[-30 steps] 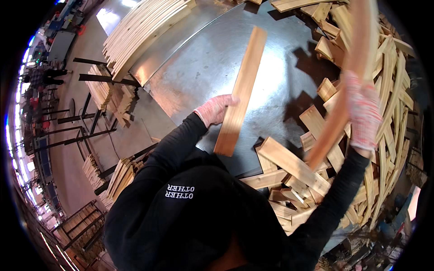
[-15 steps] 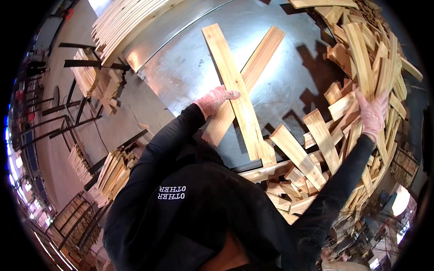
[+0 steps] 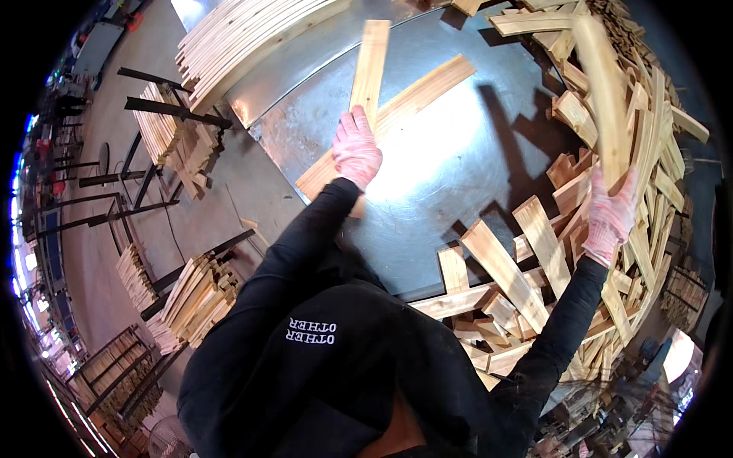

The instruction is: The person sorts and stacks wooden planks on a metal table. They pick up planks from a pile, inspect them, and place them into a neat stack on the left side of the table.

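Observation:
My left hand (image 3: 356, 153), in a pale pink glove, is closed over the middle of a light wooden board (image 3: 371, 65) above the metal table; its palm side is hidden. A second wooden board (image 3: 427, 88) lies slantwise beneath, crossing the first. On the right, my gloved right hand (image 3: 611, 210) grips the near end of another board (image 3: 599, 84), which is tilted up above the heap of loose boards (image 3: 657, 168) and slightly blurred.
The shiny metal table (image 3: 443, 160) reflects bright light. Several boards (image 3: 500, 267) jut over its near right edge. At the far left stands a neat board stack (image 3: 244, 46). Dark metal rack arms (image 3: 168, 111) carry more stacks beside the table.
My left hand has turned its board nearer to upright and away from me. The lower board has shifted left. My right hand has raised a board off the heap and moved slightly left.

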The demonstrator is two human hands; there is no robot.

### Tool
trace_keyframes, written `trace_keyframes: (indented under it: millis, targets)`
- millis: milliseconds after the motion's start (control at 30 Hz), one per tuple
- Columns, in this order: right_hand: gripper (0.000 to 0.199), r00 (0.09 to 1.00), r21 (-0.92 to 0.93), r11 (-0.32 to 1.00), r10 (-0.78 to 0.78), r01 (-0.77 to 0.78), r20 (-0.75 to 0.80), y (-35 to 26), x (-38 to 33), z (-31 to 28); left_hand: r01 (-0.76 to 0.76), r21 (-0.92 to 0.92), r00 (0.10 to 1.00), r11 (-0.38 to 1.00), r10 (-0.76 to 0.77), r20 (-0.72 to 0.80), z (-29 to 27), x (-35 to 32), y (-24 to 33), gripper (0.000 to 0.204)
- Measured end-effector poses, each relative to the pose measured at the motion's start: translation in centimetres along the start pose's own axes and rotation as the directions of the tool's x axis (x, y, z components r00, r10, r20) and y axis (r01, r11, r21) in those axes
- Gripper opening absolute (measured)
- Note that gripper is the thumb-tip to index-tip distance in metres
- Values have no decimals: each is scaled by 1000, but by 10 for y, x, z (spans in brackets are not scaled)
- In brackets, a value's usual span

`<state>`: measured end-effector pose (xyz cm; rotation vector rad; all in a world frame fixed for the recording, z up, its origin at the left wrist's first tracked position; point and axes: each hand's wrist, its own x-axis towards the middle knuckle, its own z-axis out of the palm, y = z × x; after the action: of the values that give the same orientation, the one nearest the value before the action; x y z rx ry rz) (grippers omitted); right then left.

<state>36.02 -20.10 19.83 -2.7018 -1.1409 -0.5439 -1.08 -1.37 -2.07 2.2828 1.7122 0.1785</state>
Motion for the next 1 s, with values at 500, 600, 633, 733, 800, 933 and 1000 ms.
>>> trace_keyframes:
  millis: [500,600,633,733,800,933,1000]
  targets:
    - [60,541,347,-591,-186,-728,820,-217,-114,114,104,-741,732,664,453,509,-39,9,-93,69]
    - [47,632,672,379,-243,-637,736,-275,-157,144,175,-857,670,485,579,464,-43,-10,-72,52]
    - [48,607,500,759,-177,-418,775,-306,-158,113,601,-760,645,246,412,644,-45,-24,-56,46]
    - [41,646,481,875,-397,53,652,-247,-123,70,751,-653,565,96,417,712,-34,-32,-87,52]
    - [59,969,294,942,95,-162,228,-161,-62,57,799,-601,517,25,482,708,-48,-32,-94,57]
    - [102,761,14,764,640,-645,101,-5,15,67,639,-722,579,266,452,679,-44,-23,-105,58]
    - [91,725,-132,741,671,-658,152,-18,36,56,507,-706,631,494,345,695,-55,-15,-96,57]
